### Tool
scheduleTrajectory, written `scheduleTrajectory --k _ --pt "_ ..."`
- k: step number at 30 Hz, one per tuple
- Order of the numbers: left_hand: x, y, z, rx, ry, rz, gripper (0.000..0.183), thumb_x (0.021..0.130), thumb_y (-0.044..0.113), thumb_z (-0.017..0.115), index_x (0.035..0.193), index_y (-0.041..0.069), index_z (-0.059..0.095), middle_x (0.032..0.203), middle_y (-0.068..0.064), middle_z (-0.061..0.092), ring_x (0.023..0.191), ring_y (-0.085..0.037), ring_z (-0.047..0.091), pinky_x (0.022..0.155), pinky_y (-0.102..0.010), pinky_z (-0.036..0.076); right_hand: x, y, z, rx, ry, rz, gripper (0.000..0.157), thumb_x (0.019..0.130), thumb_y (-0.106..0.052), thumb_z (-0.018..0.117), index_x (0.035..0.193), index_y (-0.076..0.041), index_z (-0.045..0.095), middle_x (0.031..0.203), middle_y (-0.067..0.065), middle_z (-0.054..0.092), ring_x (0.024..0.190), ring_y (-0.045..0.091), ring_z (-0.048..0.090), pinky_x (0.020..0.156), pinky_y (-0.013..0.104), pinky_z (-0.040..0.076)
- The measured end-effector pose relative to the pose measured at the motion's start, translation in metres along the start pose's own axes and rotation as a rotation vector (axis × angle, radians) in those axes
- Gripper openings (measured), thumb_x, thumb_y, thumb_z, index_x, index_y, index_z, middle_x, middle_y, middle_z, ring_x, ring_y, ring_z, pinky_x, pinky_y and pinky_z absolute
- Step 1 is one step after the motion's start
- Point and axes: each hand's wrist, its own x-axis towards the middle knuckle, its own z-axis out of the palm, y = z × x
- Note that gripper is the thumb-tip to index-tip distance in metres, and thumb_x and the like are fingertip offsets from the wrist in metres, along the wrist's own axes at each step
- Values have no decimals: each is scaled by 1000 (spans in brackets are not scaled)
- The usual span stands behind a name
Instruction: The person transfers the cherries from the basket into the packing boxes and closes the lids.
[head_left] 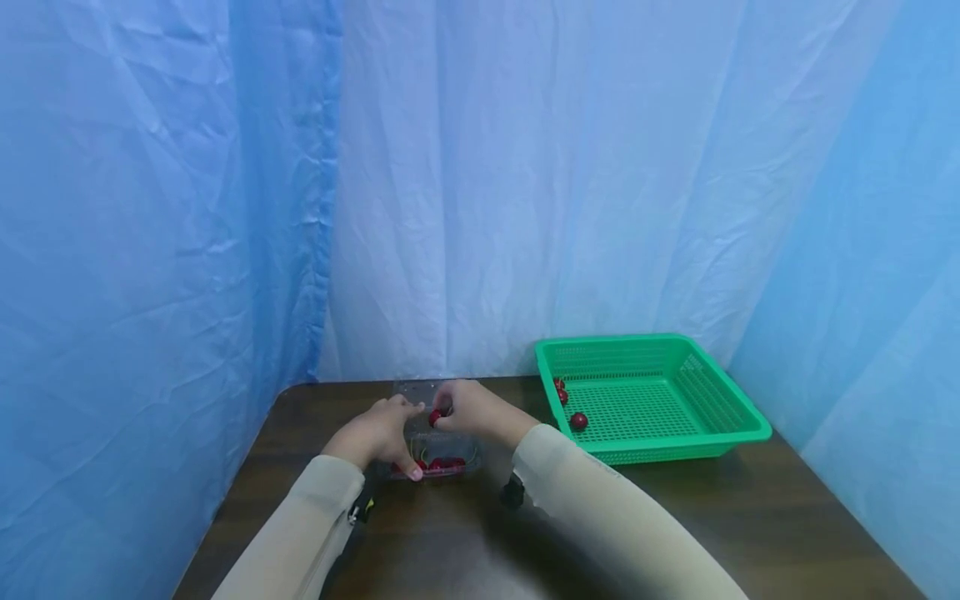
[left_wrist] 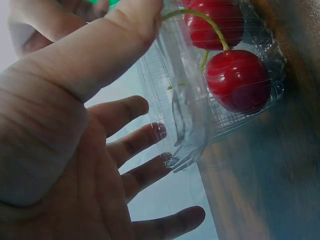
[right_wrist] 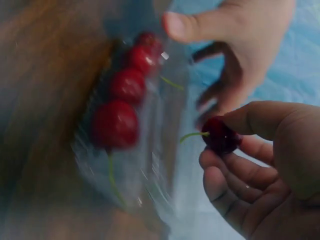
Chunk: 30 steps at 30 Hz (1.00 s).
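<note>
My right hand [head_left: 474, 408] pinches a dark red cherry [right_wrist: 219, 136] between thumb and fingers, its short green stem pointing away from them. It holds this cherry above a clear plastic box [left_wrist: 187, 135], whose lid stands raised at the back. Inside the box several red cherries [right_wrist: 115, 125] with green stems sit in a row along the near side. My left hand [head_left: 377, 432] is at the box's left side, fingers spread and fairly straight, with the thumb near the front edge. Whether its fingertips touch the plastic I cannot tell.
A green plastic basket [head_left: 731, 437] stands at the right on the dark wooden table [head_left: 435, 542]. Several cherries [head_left: 578, 422] lie along its left side. Light blue curtains [head_left: 495, 208] hang behind the table and at both sides.
</note>
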Motion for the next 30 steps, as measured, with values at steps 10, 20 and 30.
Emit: scheduleTrajectory --k 10,20,30 --pt "0 -3 0 -34 -6 13 117 71 35 111 172 21 53 174 -18 48 156 -46 48 113 -72 58 14 -6 36 -10 10 69 17 100 -16 87 114 -12 77 98 -1 76 82 12 69 76 29 65" --pt "3 -4 0 -15 0 21 122 69 36 112 173 20 51 171 -15 50 157 -42 47 117 -71 56 18 -5 50 46 -7 90 9 98 -17 89 102 -14 81 89 -3 77 77 13 70 72 30 62" --pt "3 -6 1 10 6 36 119 70 40 111 172 19 52 174 -15 48 157 -41 48 117 -71 55 19 -6 57 52 -23 47 8 97 -19 90 97 -13 84 84 -5 79 73 9 70 71 25 60"
